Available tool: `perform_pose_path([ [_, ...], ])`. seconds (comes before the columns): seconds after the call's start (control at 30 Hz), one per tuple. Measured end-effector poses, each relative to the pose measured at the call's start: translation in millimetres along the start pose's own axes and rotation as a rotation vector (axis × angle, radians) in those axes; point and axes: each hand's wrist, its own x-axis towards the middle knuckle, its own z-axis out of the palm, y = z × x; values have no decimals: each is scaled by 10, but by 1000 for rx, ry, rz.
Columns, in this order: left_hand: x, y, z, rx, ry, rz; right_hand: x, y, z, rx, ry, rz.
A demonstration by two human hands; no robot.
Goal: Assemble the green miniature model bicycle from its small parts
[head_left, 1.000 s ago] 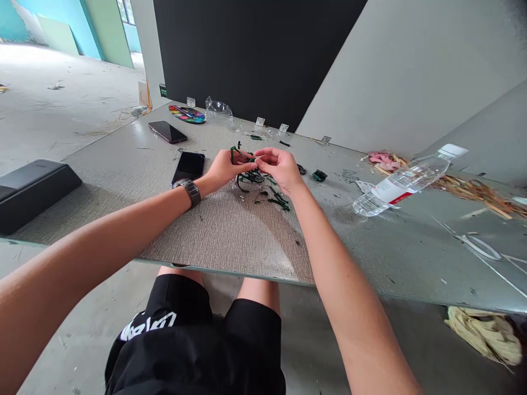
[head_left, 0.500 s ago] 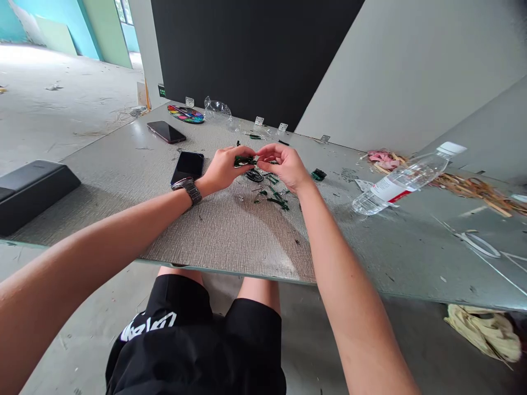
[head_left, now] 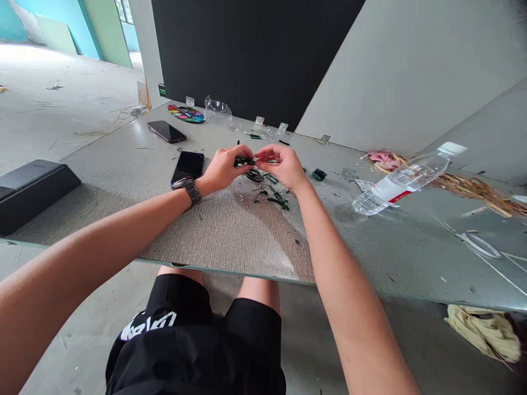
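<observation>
My left hand (head_left: pixel 225 166) is closed in a pinch around a dark green plastic part (head_left: pixel 244 161). My right hand (head_left: pixel 280 164) meets the right end of that part, thumb and fingers pinched together; whatever sits between those fingertips is too small to make out. Just under the held part, a black spoked wheel (head_left: pixel 254 175) lies on the table. Loose green plastic pieces (head_left: pixel 278 203) are scattered below and between my hands. To the right of my right hand rests a dark green block-like piece (head_left: pixel 318 174).
Left of my hands lie a black phone (head_left: pixel 188 165) and another phone (head_left: pixel 166 131). Behind them are a paint palette (head_left: pixel 186 113) and clear plastic packaging (head_left: pixel 218 109). A water bottle (head_left: pixel 397 186) is at right. A dark case (head_left: pixel 37 192) occupies the left edge.
My right hand has shifted slightly up and left, its fingers drawn closer together at the part's end. My left hand stays nearly still with the green part.
</observation>
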Motion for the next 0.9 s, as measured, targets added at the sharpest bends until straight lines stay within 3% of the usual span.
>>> perform_pose_path([
  [0.23,2,-19,9,15,16,8,-8,34,-16,-39,4,25],
  [0.67,12,-39,37,-96,90,-103,-27,-31,96,-115,42,4],
  [0.9,59,-55,76,-322,159,-221,4,63,113,-17,118,6],
])
